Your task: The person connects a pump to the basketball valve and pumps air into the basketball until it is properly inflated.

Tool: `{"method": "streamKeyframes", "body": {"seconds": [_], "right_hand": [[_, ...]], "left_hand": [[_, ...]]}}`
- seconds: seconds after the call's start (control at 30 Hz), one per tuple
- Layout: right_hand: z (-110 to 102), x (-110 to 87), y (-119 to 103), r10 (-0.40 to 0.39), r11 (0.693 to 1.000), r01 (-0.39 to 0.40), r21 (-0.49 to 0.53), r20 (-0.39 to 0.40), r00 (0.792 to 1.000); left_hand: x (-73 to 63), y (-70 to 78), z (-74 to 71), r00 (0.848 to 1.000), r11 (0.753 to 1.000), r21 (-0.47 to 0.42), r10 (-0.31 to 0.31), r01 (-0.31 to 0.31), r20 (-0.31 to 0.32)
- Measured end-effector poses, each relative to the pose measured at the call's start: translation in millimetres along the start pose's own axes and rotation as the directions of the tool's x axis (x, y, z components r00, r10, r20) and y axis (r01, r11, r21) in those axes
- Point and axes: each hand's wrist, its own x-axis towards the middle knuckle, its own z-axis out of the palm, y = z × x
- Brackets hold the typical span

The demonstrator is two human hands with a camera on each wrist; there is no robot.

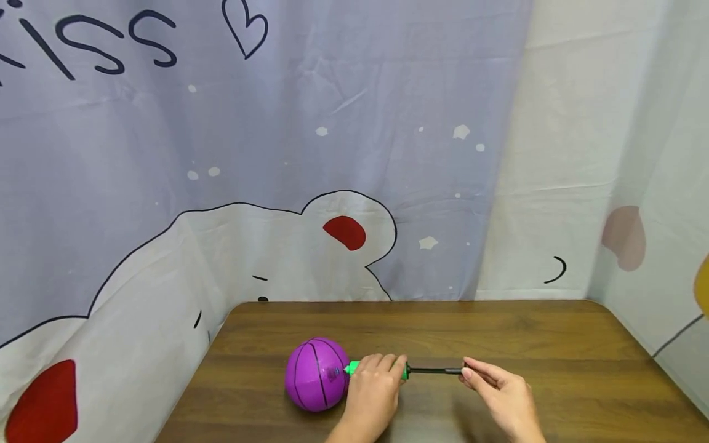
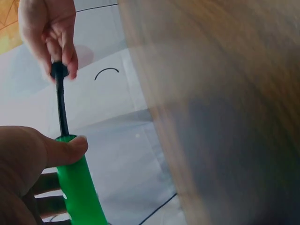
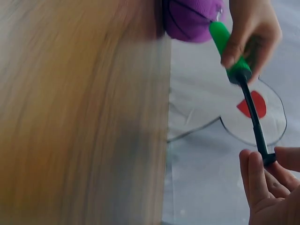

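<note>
A purple ball [image 1: 312, 378] with black seam lines sits on the table's left half. From its right side extends a green hand pump [image 2: 82, 192], the nozzle end right at the ball. My left hand [image 1: 373, 391] grips the green barrel, thumb along it near the rod end in the left wrist view. The black rod [image 1: 434, 370] is drawn out to the right. My right hand [image 1: 506, 397] pinches the small black handle [image 3: 268, 159] at the rod's end between thumb and fingers. Part of the barrel is hidden under the left hand's fingers.
The brown wooden table [image 1: 598, 344] has rounded far corners. Behind it hangs a pale curtain [image 1: 421, 184] with drawn bear shapes, reaching down to the table's far edge and along both sides.
</note>
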Motion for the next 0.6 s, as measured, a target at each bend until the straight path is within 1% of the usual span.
{"method": "streamKeyframes", "body": {"seconds": [0.17,0.3,0.37,0.43,0.5,0.6], "right_hand": [[26,-2.8,-4,-0.057,0.998,0.058,0.032,-0.022,0.998],[45,-4.8,-7,-0.074,0.995,0.073,0.070,0.003,0.997],[52,-5.3,-8,-0.062,0.994,0.059,0.087,0.027,0.998],[56,-5.8,-9,-0.062,0.993,0.058,0.098,0.032,0.998],[55,-6.5,-8,-0.056,0.995,0.054,0.083,0.028,0.998],[48,-6.8,-7,-0.068,0.996,0.068,0.053,-0.001,0.998]], "left_hand": [[1.0,6.1,3.4,1.000,0.999,0.051,0.015,-0.014,-0.016],[0.2,9.7,5.4,1.000,0.998,0.066,0.018,-0.017,-0.023],[-0.5,10.3,5.8,1.000,0.998,0.057,0.018,-0.016,-0.022],[-0.8,9.8,5.1,1.000,0.999,0.038,0.016,-0.016,-0.014],[-1.0,7.7,4.1,1.000,1.000,-0.001,0.012,-0.012,-0.008],[-1.2,2.8,2.1,1.000,0.998,-0.064,-0.002,0.002,0.002]]}}
